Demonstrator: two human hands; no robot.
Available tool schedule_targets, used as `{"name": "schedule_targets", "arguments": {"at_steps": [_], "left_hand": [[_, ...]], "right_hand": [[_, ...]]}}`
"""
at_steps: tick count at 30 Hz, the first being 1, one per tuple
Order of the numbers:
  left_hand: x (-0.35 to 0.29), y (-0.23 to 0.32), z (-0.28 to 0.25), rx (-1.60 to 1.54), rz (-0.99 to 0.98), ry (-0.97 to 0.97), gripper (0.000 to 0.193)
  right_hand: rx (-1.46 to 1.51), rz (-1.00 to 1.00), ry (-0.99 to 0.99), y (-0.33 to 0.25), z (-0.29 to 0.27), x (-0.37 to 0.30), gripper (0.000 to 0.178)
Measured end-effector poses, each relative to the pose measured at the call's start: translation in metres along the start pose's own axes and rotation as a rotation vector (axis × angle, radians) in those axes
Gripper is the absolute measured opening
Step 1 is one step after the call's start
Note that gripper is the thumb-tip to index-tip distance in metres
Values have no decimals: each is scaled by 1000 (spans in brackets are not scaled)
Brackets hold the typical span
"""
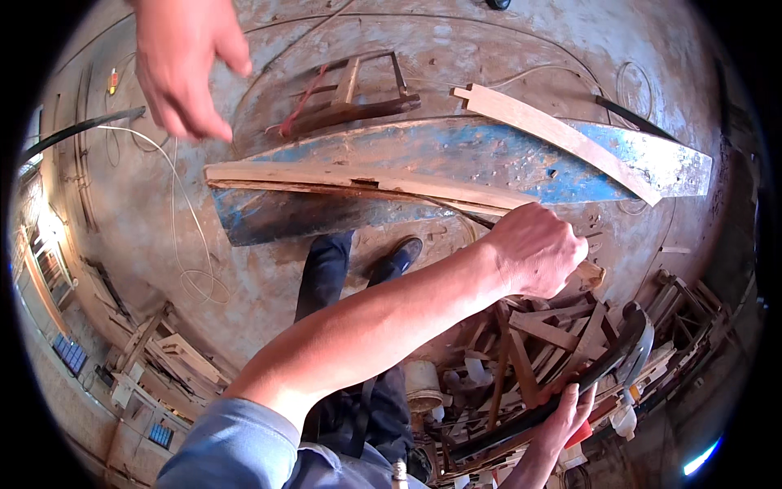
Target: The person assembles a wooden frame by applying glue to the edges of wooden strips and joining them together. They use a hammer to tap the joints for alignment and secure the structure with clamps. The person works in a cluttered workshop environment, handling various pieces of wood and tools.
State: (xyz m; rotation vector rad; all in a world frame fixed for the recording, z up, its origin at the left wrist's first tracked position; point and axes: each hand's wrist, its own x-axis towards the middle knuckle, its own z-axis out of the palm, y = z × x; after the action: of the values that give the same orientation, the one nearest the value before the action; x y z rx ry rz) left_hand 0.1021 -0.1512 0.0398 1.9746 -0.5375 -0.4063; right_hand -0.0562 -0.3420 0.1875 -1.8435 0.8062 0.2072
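Observation:
My left forearm crosses the middle, and my left hand (538, 248) is closed in a fist around a chisel. Its wooden handle end (592, 274) sticks out on the right side, and its dark blade (468, 215) slants left along a wooden rail (285, 174). The rail has a cut slot (364, 183) and lies on a worn blue-painted bench (391, 155). At the lower right, my right hand (562, 417) grips a long black-handled tool (529, 417) with a curved metal head (639, 350); its kind is unclear. Another person's open hand (183, 77) hangs over the bench's far left.
A tenoned board (562, 138) lies across the bench's right part. Behind stands a small wooden frame (350, 94). Scrap wood (554, 330) and a pale bucket (422, 385) are at the near right. A white cable (174, 220) trails over the floor at left.

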Motion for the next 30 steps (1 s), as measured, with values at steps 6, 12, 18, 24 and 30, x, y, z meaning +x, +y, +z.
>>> {"name": "schedule_targets", "arguments": {"at_steps": [6,12,18,24,30], "left_hand": [[-6,-11,-12,64,-77,-78,12],[-11,-13,-13,125,-84,-44,8],[-21,-22,-16,200,-91,-52,8],[-26,0,-22,119,-79,92,5],[-36,30,-27,50,-110,-188,8]], "right_hand": [[-8,21,-31,-6,27,11,40],[-147,112,-113,-7,66,21,26],[-147,66,-208,-4,71,21,33],[-41,125,-158,10,52,11,19],[-8,239,-121,34,22,0,16]]}}
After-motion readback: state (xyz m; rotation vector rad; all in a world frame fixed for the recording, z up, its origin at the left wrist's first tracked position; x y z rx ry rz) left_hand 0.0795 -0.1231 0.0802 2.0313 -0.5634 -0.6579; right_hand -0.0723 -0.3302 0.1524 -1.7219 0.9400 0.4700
